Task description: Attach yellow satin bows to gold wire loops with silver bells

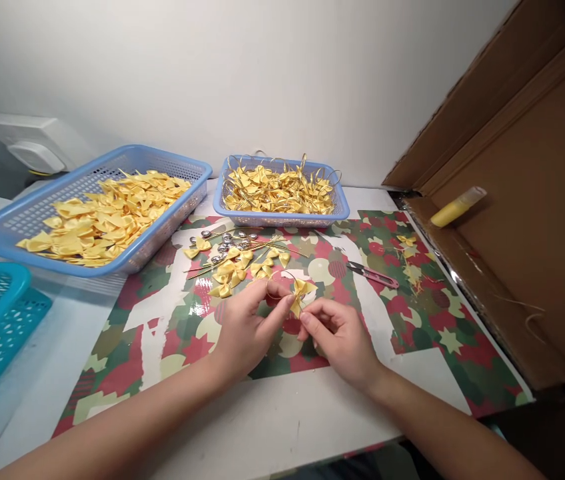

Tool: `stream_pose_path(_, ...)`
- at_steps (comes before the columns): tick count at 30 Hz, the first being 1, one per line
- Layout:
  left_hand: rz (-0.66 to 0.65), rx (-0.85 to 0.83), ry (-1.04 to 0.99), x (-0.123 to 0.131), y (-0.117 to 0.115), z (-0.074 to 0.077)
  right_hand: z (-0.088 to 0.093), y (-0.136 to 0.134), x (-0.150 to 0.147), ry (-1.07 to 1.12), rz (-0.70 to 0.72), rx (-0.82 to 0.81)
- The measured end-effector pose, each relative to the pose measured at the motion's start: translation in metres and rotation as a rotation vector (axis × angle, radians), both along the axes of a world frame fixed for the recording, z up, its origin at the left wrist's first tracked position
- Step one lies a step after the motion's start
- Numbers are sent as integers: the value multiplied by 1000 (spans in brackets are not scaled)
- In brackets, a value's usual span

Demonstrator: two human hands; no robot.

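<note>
Between my two hands is a yellow satin ribbon bow (pixel 303 289), with a thin gold cord (pixel 287 272) looping above it. My left hand (pixel 245 327) is closed, pinching the bow's left side between thumb and forefinger. Just below the bow, the thumb and fingers of my right hand (pixel 340 337) are pinched together on what looks like the cord's thin end; the fingertips partly hide it. Beyond my left hand lie several loose yellow bows (pixel 230 272), round silver jingle bells (pixel 225 245) and straight lengths of gold cord (pixel 202 270).
A large blue basket (pixel 162 243) of yellow bows stands at the left, a smaller blue basket (pixel 282 219) of corded bows at the back. Thread snips (pixel 375 275) and yellow scraps (pixel 412 270) lie right. A teal basket (pixel 0 333) sits far left; a cardboard wall (pixel 522 200) borders the right.
</note>
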State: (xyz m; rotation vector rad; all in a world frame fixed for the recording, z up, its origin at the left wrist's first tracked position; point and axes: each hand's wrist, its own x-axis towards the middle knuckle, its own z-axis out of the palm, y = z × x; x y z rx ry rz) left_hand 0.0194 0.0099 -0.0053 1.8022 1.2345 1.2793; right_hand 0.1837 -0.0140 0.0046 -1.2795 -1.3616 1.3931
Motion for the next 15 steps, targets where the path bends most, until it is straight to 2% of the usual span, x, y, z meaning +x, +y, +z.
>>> stream_pose_path(6,-89,20,-30,4,-1,-2,-3,2,-2,-28,-19,17)
stream_pose_path(8,-93,46,-16,4,-1,-2,-1,3,0,-92,-34,75)
stream_pose_path(9,-88,62,-4,4,-1,-2,1,4,2,-149,-73,158)
stream_pose_path(12,-72,162,60,3,0,-4,7,5,7,-361,-240,554)
stream_pose_path(14,-75,255,124,2,0,-5,9,5,8,-468,-263,731)
stream_pose_path(15,-83,300,155,2,1,-6,9,5,7,-509,-245,760)
